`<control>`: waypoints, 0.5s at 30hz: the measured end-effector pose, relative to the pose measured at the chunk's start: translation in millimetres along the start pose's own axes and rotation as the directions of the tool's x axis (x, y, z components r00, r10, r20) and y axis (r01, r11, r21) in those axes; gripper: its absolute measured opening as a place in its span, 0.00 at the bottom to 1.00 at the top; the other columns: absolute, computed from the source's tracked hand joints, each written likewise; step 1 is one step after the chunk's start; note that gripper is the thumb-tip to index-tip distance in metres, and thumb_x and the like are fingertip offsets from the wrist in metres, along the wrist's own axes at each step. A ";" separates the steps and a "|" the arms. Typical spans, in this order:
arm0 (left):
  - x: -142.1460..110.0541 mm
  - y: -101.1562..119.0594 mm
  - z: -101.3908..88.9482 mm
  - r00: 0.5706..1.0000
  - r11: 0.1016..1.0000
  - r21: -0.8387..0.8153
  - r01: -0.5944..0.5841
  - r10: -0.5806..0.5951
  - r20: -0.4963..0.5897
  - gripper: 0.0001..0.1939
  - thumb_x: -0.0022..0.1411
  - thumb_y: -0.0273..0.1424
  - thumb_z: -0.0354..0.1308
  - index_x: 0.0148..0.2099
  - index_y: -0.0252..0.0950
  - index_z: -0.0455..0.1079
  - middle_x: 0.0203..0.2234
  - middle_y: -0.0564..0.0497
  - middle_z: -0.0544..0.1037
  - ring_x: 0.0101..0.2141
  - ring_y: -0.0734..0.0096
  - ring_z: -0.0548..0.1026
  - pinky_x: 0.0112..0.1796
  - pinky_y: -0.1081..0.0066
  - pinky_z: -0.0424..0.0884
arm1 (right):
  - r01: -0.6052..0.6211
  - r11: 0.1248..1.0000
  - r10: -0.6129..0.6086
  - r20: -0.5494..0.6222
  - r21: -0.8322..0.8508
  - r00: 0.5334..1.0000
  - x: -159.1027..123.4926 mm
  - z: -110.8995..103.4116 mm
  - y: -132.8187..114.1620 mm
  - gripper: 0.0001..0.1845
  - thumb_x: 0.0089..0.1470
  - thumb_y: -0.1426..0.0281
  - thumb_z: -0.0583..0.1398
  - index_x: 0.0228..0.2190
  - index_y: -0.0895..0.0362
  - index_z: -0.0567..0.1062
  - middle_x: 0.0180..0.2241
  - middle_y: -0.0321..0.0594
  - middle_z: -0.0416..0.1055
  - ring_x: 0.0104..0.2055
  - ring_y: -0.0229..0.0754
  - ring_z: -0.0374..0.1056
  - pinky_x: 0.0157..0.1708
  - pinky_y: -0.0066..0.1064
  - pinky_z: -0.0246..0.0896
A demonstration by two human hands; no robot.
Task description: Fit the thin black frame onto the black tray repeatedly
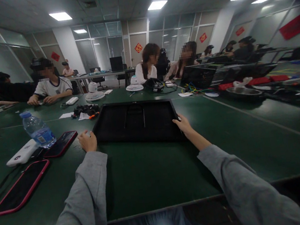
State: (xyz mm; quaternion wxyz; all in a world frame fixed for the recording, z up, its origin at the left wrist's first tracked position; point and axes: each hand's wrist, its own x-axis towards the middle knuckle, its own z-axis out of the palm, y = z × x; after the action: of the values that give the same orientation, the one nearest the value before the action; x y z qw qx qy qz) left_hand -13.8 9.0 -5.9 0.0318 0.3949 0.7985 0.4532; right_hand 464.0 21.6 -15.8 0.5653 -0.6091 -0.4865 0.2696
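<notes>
A wide black rectangular panel (113,132) with a raised rim lies in front of me on the green table. A U-shaped bar shows near its middle, and I cannot tell its exact kind. My right hand (183,124) grips its right edge, thumb over the rim and the other fingers mostly hidden. Beside the left edge is my left hand (88,141), its fingers curled around a small pale spot that I cannot make out. Whether the left hand touches the panel is unclear.
Left of me are a water bottle (39,131), a white power bank (21,153) and two phones, one a pink-edged phone (22,188). Small white fans (94,95) stand farther back. A metal pan (245,93) is at right. Several people sit around the tables.
</notes>
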 end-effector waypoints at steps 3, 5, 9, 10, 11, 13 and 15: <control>0.1 -1.2 0.9 1.000 1.000 0.008 -0.002 0.002 0.010 0.20 0.65 0.33 0.52 0.57 0.31 0.68 0.51 0.36 0.70 0.58 0.52 0.66 0.58 0.55 0.60 | 0.014 0.999 -0.014 0.001 0.052 1.000 2.6 -1.8 5.1 0.30 0.43 0.67 0.61 0.51 0.57 0.74 0.36 0.42 0.77 0.38 0.48 0.74 0.43 0.44 0.73; 0.6 -2.1 1.0 1.000 1.000 0.006 0.005 -0.005 0.017 0.21 0.65 0.34 0.51 0.57 0.31 0.68 0.52 0.35 0.70 0.58 0.52 0.66 0.58 0.55 0.60 | 0.021 0.997 -0.020 -0.005 0.070 1.000 5.3 -3.1 8.7 0.30 0.42 0.67 0.61 0.50 0.57 0.75 0.35 0.42 0.77 0.37 0.48 0.74 0.42 0.43 0.73; 1.0 -2.9 0.8 1.000 1.000 0.000 0.002 -0.002 0.028 0.21 0.65 0.34 0.52 0.57 0.31 0.67 0.53 0.35 0.70 0.59 0.52 0.65 0.59 0.56 0.59 | 0.033 0.997 -0.026 -0.096 0.074 0.995 8.4 -8.7 13.3 0.31 0.40 0.67 0.61 0.49 0.59 0.75 0.37 0.42 0.77 0.37 0.47 0.74 0.43 0.42 0.72; 0.9 -2.9 0.7 1.000 1.000 0.000 0.003 -0.003 0.030 0.21 0.65 0.34 0.52 0.57 0.31 0.67 0.53 0.35 0.69 0.59 0.52 0.64 0.59 0.56 0.59 | 0.037 0.997 -0.027 -0.130 0.073 0.991 8.1 -10.9 13.6 0.31 0.40 0.67 0.60 0.49 0.58 0.75 0.37 0.42 0.77 0.38 0.47 0.74 0.44 0.41 0.72; 0.8 -2.8 0.7 0.999 1.000 0.001 0.006 -0.006 0.032 0.21 0.65 0.34 0.52 0.58 0.31 0.67 0.54 0.35 0.69 0.60 0.52 0.64 0.59 0.56 0.59 | 0.041 0.997 -0.029 -0.163 0.070 0.986 7.5 -13.4 13.4 0.30 0.40 0.67 0.60 0.49 0.58 0.75 0.37 0.42 0.76 0.38 0.46 0.73 0.44 0.41 0.71; 0.5 -2.8 0.5 0.999 1.000 0.001 0.013 -0.013 0.041 0.21 0.66 0.34 0.52 0.58 0.31 0.67 0.55 0.34 0.68 0.60 0.51 0.64 0.58 0.55 0.60 | 0.052 0.997 -0.039 -0.232 0.051 0.972 5.6 -19.3 11.8 0.30 0.41 0.68 0.59 0.49 0.58 0.74 0.37 0.42 0.76 0.39 0.46 0.73 0.44 0.39 0.71; 0.5 -2.8 0.5 0.998 1.000 0.003 0.018 -0.018 0.053 0.21 0.65 0.34 0.52 0.58 0.32 0.67 0.56 0.34 0.67 0.60 0.50 0.64 0.58 0.55 0.60 | 0.060 0.998 -0.055 -0.311 0.009 0.949 4.2 -27.1 9.4 0.29 0.42 0.69 0.58 0.49 0.58 0.73 0.37 0.42 0.75 0.40 0.45 0.72 0.44 0.38 0.71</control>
State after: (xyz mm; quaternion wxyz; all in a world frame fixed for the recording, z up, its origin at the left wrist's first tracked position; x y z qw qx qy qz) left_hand -15.6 8.9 -8.1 0.0565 0.3996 0.8016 0.4410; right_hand 492.2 14.9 -18.0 0.6481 -0.6242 -0.4064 0.1583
